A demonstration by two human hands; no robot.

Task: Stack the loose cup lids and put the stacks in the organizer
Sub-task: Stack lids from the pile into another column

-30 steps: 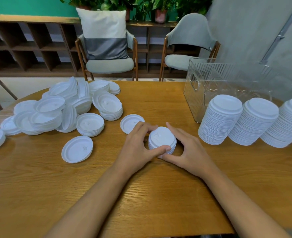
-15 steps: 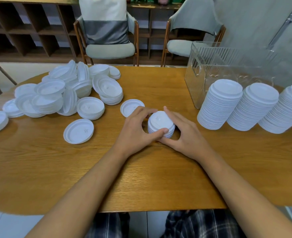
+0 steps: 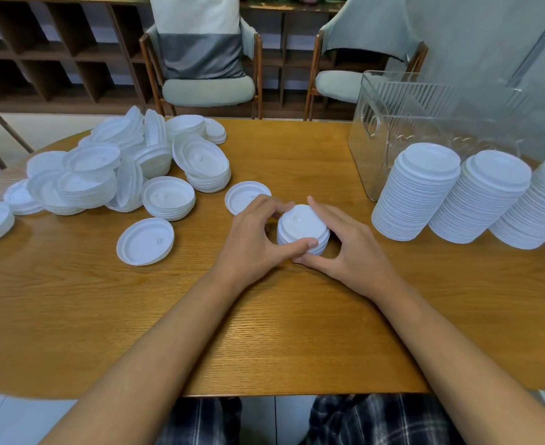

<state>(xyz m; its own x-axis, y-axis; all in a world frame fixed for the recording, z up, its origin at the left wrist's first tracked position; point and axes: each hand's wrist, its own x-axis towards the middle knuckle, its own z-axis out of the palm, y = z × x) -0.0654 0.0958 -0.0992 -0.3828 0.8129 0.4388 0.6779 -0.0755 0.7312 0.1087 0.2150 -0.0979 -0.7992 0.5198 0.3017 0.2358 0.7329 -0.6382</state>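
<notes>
Lid stack (image 3: 303, 226) in grip of left hand (image 3: 252, 242) and right hand (image 3: 354, 252); tall stacks (image 3: 419, 194) beside clear organizer (image 3: 402, 123).

**PERSON: CLOTHING AND BARE PARTS**

Bare throughout: left hand (image 3: 252, 239) and right hand (image 3: 351, 248). The left forearm (image 3: 168, 342) and right forearm (image 3: 441, 342) are uncovered along their whole visible length, to the frame edge. The plaid legwear (image 3: 377, 419) is dark cloth, a near-black ground crossed by thin pale lines and broader grey-blue bands. It shows over both thighs, low in the view.
</notes>
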